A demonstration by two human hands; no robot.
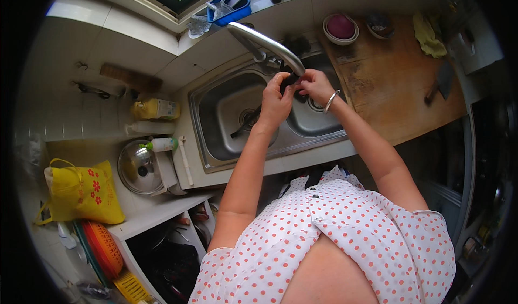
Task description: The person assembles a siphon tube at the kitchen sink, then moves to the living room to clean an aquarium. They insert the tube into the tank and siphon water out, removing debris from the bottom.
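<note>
A steel double-bowl sink (pixel 226 155) lies before me, and a curved metal faucet spout (pixel 279 47) arches over it. My left hand (pixel 276 101) grips a dark object (pixel 288 82) right under the spout's end. A long black strip-like piece (pixel 246 124) slants down from behind that hand into the left bowl; whether it joins the gripped object cannot be told. My right hand (pixel 319 86), with a silver bangle (pixel 332 101) at the wrist, has its fingertips bunched against the same dark object. The spout and fingers partly hide what is held there.
Right of the sink, a wooden board (pixel 388 85) carries a cleaver (pixel 441 81), stacked bowls (pixel 340 40) and a yellow-green cloth (pixel 429 34). On the left are a yellow bottle (pixel 157 109), a glass pot lid (pixel 139 174) and a yellow bag (pixel 87 190). A blue basket (pixel 231 16) sits on the sill.
</note>
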